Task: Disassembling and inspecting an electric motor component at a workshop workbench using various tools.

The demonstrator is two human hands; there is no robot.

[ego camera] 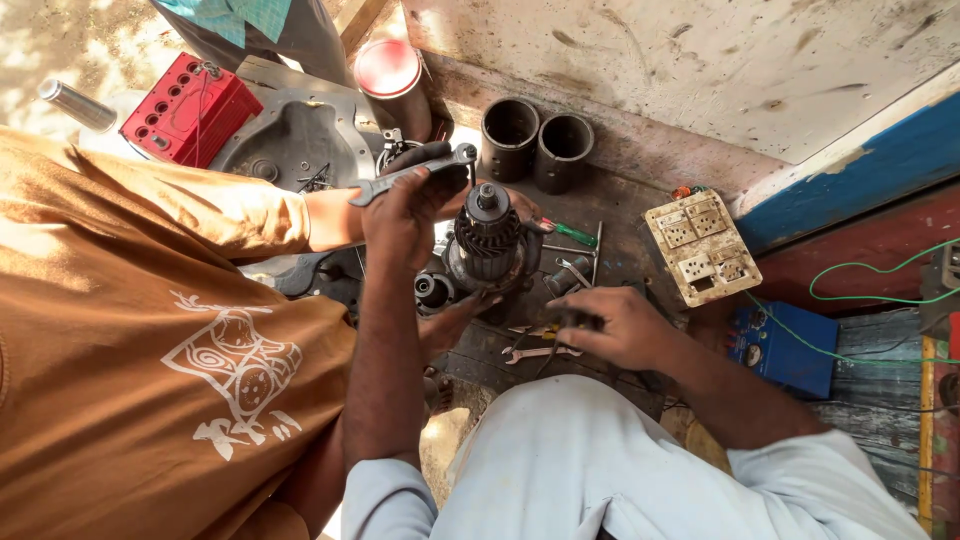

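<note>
My left hand [403,215] is raised and closed around a grey spanner [415,172], just left of a dark motor armature [488,238] standing upright on the greasy work surface. My right hand [612,326] rests lower right of the armature, gripping a small dark tool [572,320] whose kind I cannot tell. A co-worker in an orange shirt [150,330] sits on the left. One of that person's hands [525,208] holds the armature from behind, the other [455,322] lies beneath it.
Two dark metal sleeves [535,145] and a red-lidded can [390,75] stand at the back. A red battery [185,105] and grey housing [300,140] lie left. A socket board [702,245], blue meter box [785,348], green wire [860,268], green screwdriver [572,233] and loose spanners [535,352] lie around.
</note>
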